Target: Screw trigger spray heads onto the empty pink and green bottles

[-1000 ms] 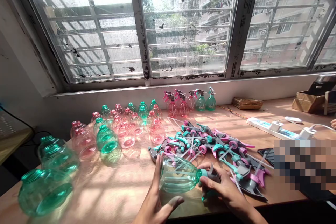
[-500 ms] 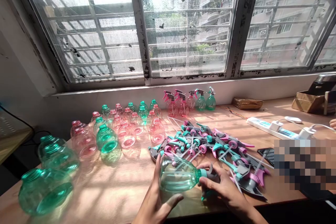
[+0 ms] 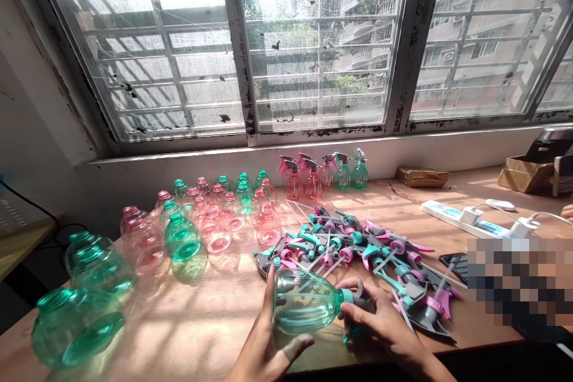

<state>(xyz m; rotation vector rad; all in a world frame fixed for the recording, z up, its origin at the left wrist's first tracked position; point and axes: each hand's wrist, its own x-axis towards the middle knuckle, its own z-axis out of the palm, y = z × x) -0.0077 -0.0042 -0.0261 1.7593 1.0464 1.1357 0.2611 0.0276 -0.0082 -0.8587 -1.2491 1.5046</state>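
My left hand (image 3: 264,343) wraps round the body of a green clear bottle (image 3: 304,302) that lies on its side near the table's front edge. My right hand (image 3: 380,322) grips the grey and teal spray head (image 3: 358,298) sitting on that bottle's neck. Just behind my hands lies a heap of loose pink and teal spray heads (image 3: 353,245) with thin dip tubes.
Several open pink and green bottles (image 3: 201,221) stand at the left, larger green ones (image 3: 76,325) nearest. Several capped bottles (image 3: 322,173) line the wall under the window. A power strip (image 3: 470,218), a phone (image 3: 454,262), a cardboard box (image 3: 528,173) and a blurred patch are at the right.
The bottle has shifted slightly in my hands and my left fingers have moved a little on its body. Nothing else has moved.
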